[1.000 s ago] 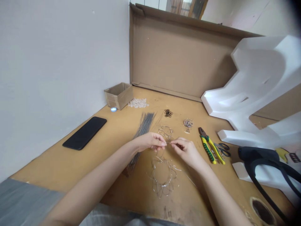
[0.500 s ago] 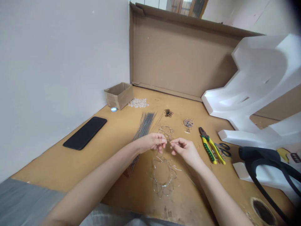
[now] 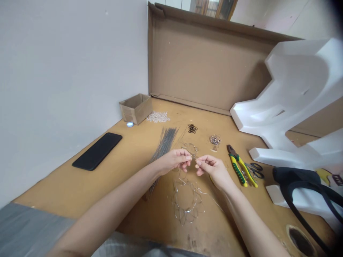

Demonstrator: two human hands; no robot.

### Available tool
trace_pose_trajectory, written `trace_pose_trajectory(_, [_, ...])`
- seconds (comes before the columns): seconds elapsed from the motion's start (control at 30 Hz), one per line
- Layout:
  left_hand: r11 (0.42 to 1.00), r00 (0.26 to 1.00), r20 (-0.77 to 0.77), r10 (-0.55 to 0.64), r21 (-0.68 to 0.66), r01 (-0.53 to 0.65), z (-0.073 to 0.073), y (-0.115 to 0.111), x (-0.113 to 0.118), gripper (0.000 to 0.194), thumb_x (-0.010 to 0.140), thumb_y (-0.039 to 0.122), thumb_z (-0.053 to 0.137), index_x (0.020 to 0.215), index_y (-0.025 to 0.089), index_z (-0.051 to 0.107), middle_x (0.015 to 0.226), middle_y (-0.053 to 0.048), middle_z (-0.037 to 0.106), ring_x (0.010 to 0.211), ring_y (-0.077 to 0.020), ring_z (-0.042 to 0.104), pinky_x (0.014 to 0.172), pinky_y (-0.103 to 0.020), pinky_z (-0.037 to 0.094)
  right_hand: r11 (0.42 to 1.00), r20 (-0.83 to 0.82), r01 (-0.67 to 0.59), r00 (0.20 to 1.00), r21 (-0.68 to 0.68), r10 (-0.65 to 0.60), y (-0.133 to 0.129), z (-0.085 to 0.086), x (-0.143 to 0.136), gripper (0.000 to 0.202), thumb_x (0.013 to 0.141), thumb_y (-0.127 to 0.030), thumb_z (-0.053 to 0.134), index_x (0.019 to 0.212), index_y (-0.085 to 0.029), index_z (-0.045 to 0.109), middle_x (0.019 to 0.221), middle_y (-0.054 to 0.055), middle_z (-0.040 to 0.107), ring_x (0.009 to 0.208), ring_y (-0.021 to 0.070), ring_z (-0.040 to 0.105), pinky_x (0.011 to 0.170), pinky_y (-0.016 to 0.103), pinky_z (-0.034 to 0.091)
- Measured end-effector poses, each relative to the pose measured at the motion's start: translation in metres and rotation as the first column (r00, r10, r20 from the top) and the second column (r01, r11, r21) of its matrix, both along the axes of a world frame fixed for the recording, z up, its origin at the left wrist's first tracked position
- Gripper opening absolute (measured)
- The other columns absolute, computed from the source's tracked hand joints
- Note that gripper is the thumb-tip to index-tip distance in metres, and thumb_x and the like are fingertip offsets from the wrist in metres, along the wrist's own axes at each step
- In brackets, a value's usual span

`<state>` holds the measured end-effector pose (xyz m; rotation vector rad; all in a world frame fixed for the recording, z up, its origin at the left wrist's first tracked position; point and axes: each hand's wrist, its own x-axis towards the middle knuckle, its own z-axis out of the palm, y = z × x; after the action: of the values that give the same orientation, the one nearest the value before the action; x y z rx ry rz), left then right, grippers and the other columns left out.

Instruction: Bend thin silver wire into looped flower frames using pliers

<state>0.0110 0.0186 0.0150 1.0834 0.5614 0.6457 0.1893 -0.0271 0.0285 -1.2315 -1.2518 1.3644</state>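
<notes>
Left hand [image 3: 175, 160] grip and right hand [image 3: 211, 167] grip both pinching thin wire [image 3: 194, 157], above wire flower frame [image 3: 186, 200]

Thin silver wire piece [image 3: 194, 158], pinched between both hands' fingertips, held above looped wire flower frame [image 3: 186, 200]

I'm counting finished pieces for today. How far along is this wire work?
Looks done: one looped wire flower lies flat on the table, a smaller one beyond. In hand: the left hand and right hand pinch a thin wire between them. Left, likely: a bundle of straight wires and clear beads, untouched.
</notes>
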Motion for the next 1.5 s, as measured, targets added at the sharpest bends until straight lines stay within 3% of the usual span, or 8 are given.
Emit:
trace_pose_trajectory(0.33, [0.998, 0.998, -0.05, -0.023, 0.061, 0.026, 0.002, 0.0, -0.003, 0.022, 0.072, 0.032, 0.064, 0.077, 0.012, 0.056, 0.066, 0.001, 0.057, 0.052, -0.0049, 0.049, 0.056, -0.023, 0.047, 1.0, 0.012, 0.007, 1.0, 0.011, -0.007, 0.0, -0.003, -0.001, 0.025, 0.064, -0.038, 0.07, 0.074, -0.015, 0.063, 0.064, 0.0, 0.064, 0.049, 0.0101, 0.06, 0.053, 0.024, 0.05])
trace_pose_trajectory(0.8, [0.971, 0.983, -0.179, 0.048, 0.238, -0.004, -0.01, 0.001, 0.004, 0.024, 0.073, 0.037, 0.059, 0.075, 0.014, 0.054, 0.057, 0.004, 0.056, 0.042, -0.0052, 0.05, 0.045, -0.018, 0.038, 0.974, 0.383, 0.011, 0.918, 0.226, -0.1, -0.001, -0.018, -0.001, 0.022, 0.074, -0.038, 0.059, 0.075, -0.016, 0.062, 0.057, 0.0, 0.062, 0.05, 0.0136, 0.061, 0.051, 0.024, 0.047])
trace_pose_trajectory(1.03, [0.977, 0.985, -0.16, 0.063, 0.209, -0.028, -0.01, 0.002, 0.002, 0.022, 0.073, 0.036, 0.06, 0.075, 0.014, 0.056, 0.061, 0.003, 0.058, 0.045, -0.0049, 0.052, 0.047, -0.017, 0.037, 0.998, 0.222, -0.033, 0.975, 0.057, 0.02, 0.003, -0.011, 0.0, 0.028, 0.069, -0.043, 0.063, 0.073, -0.015, 0.062, 0.061, 0.001, 0.063, 0.05, 0.012, 0.06, 0.053, 0.025, 0.05])
trace_pose_trajectory(1.13, [0.972, 0.968, -0.234, 0.09, 0.235, -0.034, -0.011, 0.003, 0.003, 0.024, 0.072, 0.037, 0.06, 0.075, 0.014, 0.056, 0.057, 0.003, 0.057, 0.041, -0.005, 0.049, 0.043, -0.017, 0.035, 0.996, 0.289, -0.089, 0.954, 0.024, 0.078, 0.007, -0.009, 0.013, 0.032, 0.073, -0.046, 0.058, 0.081, -0.015, 0.064, 0.068, 0.004, 0.066, 0.055, 0.0137, 0.062, 0.056, 0.027, 0.05])
trace_pose_trajectory(1.2, [0.966, 0.954, -0.269, 0.132, 0.25, -0.063, -0.011, 0.004, 0.003, 0.025, 0.071, 0.038, 0.061, 0.075, 0.014, 0.057, 0.055, 0.004, 0.055, 0.039, -0.0049, 0.047, 0.041, -0.017, 0.034, 0.992, 0.493, -0.065, 0.87, 0.106, 0.005, 0.007, -0.008, 0.026, 0.033, 0.077, -0.043, 0.054, 0.096, -0.017, 0.063, 0.078, 0.007, 0.068, 0.064, 0.0167, 0.064, 0.061, 0.03, 0.05])
trace_pose_trajectory(1.27, [0.965, 0.947, -0.275, 0.163, 0.245, -0.095, -0.011, 0.005, 0.003, 0.025, 0.07, 0.038, 0.061, 0.076, 0.014, 0.057, 0.054, 0.004, 0.054, 0.038, -0.0048, 0.045, 0.04, -0.018, 0.034, 0.972, 0.772, -0.085, 0.624, 0.218, -0.119, 0.003, -0.008, 0.04, 0.03, 0.077, -0.039, 0.054, 0.099, -0.02, 0.064, 0.088, 0.009, 0.068, 0.078, 0.0215, 0.063, 0.07, 0.034, 0.048])
trace_pose_trajectory(1.37, [0.96, 0.937, -0.279, 0.21, 0.24, -0.143, -0.007, 0.007, 0.0, 0.026, 0.068, 0.038, 0.062, 0.077, 0.014, 0.059, 0.051, 0.006, 0.05, 0.037, -0.0039, 0.04, 0.04, -0.018, 0.032, 0.954, 0.957, -0.245, 0.27, 0.175, -0.106, -0.008, -0.011, 0.054, 0.04, 0.073, -0.038, 0.057, 0.11, -0.024, 0.059, 0.103, 0.01, 0.064, 0.095, 0.028, 0.057, 0.079, 0.04, 0.043])
trace_pose_trajectory(1.5, [0.957, 0.934, -0.265, 0.241, 0.225, -0.183, -0.002, 0.008, -0.004, 0.028, 0.065, 0.04, 0.066, 0.074, 0.014, 0.061, 0.046, 0.008, 0.04, 0.038, -0.0024, 0.028, 0.04, -0.017, 0.021, 0.957, 0.995, -0.279, 0.085, 0.081, -0.06, -0.021, -0.019, 0.054, 0.051, 0.07, -0.031, 0.056, 0.118, -0.018, 0.052, 0.112, 0.013, 0.059, 0.101, 0.0295, 0.052, 0.081, 0.038, 0.04])
